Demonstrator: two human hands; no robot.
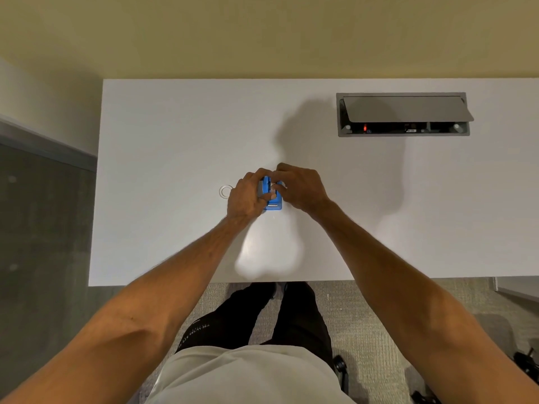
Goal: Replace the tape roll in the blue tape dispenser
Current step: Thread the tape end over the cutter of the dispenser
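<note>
The blue tape dispenser (273, 203) stands on the white table (175, 141), near its middle, with its metal cutter end toward me. My left hand (246, 196) grips the dispenser from the left, thumb lying across its top. My right hand (300, 188) comes in from the right with its fingers curled over the dispenser's upper part, where the roll sits; what its fingertips pinch is hidden. A clear tape roll (225, 191) lies flat on the table just left of my left hand.
A grey cable box (404, 115) with its lid raised is set into the table at the back right. The table's left edge and front edge are close by. Dark chair casters (339, 365) stand on the carpet below.
</note>
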